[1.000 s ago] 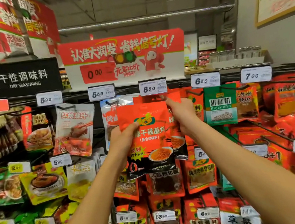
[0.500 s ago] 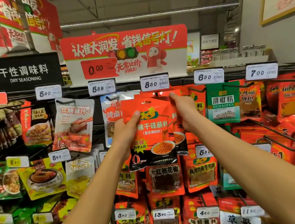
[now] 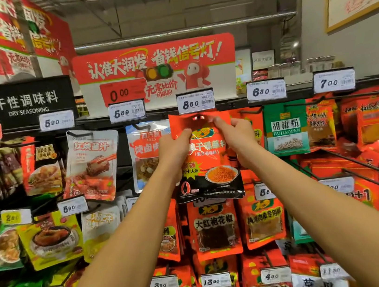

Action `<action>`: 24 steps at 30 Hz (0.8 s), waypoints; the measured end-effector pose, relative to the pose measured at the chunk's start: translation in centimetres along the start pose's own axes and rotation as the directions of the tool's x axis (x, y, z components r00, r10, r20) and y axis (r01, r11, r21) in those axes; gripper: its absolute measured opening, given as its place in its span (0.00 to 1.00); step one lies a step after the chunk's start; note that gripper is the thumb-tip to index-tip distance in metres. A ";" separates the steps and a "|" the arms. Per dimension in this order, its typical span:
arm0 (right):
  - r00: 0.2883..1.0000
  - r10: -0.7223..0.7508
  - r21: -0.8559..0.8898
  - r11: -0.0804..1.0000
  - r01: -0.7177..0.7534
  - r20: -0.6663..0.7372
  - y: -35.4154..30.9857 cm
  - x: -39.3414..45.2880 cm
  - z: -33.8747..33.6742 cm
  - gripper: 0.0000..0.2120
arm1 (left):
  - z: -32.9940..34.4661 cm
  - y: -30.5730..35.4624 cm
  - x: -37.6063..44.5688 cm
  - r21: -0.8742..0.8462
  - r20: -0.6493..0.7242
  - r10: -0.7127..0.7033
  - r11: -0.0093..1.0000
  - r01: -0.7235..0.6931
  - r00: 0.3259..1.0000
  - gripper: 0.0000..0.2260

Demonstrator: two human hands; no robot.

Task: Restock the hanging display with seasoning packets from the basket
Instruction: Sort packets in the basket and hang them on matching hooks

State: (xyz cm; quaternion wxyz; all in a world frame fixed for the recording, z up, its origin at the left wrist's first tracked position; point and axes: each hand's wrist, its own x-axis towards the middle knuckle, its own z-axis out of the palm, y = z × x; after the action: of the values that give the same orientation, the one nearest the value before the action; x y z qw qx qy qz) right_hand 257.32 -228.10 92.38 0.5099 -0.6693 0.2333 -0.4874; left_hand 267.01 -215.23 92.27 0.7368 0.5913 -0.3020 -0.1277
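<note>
Left hand (image 3: 174, 145) pinches the red seasoning packet (image 3: 206, 155) by its upper left corner, keeping the top flat. I read its hang hole as lined up with the peg under the 8.50 price tag (image 3: 195, 101). Right hand (image 3: 236, 134) grips the upper right corner, steadying it. Basket isn't in view.

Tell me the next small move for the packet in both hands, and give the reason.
Probably push the red and black seasoning packet back so its hang hole slides onto the hook under the 8.50 price tag. The left hand and right hand pinch its top corners, with the hole just below that tag.
</note>
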 end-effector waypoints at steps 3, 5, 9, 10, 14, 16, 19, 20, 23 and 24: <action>1.000 -0.006 -0.030 1.000 0.005 -0.006 0.0 0.1 0.1 0.15 | -0.3 -0.2 0.2 0.001 0.001 -0.012 1.000 0.012 1.000 0.07; 1.000 -0.015 -0.043 0.999 0.015 -0.007 0.0 -0.1 0.0 0.16 | -0.3 -0.4 0.2 0.059 -0.005 0.037 0.998 -0.036 0.999 0.09; 0.996 -0.046 -0.078 0.996 0.052 0.079 0.7 -2.2 -0.9 0.17 | -1.7 -1.7 -0.9 0.318 -0.029 0.251 0.920 -0.229 0.968 0.13; 0.991 -0.057 -0.087 0.994 0.068 0.122 1.2 -3.2 -1.3 0.16 | -2.4 -2.4 -1.4 0.342 0.018 0.255 0.907 -0.246 0.967 0.16; 0.973 -0.066 -0.180 0.978 0.107 0.221 2.8 -5.2 -2.4 0.14 | -5.0 -5.1 -2.6 0.256 0.235 0.145 0.944 -0.206 0.961 0.23; 0.981 -0.058 -0.190 0.977 0.093 0.184 2.7 -4.4 -2.1 0.11 | -5.0 -5.3 -1.8 0.202 0.208 0.121 0.966 -0.164 0.971 0.23; 0.997 -0.032 -0.218 0.975 0.048 0.077 2.5 -2.3 -1.1 0.12 | -3.8 -4.7 0.0 0.226 0.124 0.097 0.966 -0.124 0.987 0.19; 0.999 -0.013 -0.236 0.972 0.024 0.049 2.7 -1.5 -0.7 0.14 | -3.3 -4.6 0.8 0.255 0.092 0.081 0.962 -0.102 0.992 0.16; 0.998 0.063 -0.319 0.946 -0.060 0.000 3.9 1.0 0.7 0.14 | -1.5 -4.9 3.2 0.370 -0.001 0.017 0.929 -0.015 1.000 0.09; 0.995 0.094 -0.331 0.939 -0.096 -0.021 4.3 1.8 1.0 0.12 | -0.9 -5.1 4.0 0.391 -0.032 -0.008 0.920 0.020 0.999 0.08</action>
State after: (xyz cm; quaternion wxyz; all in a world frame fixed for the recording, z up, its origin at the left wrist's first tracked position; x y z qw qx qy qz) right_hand 259.76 -230.66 89.20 0.4122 -0.7323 0.3455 -0.4176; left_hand 271.50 -218.07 88.49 0.6075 0.7304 -0.3061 -0.0613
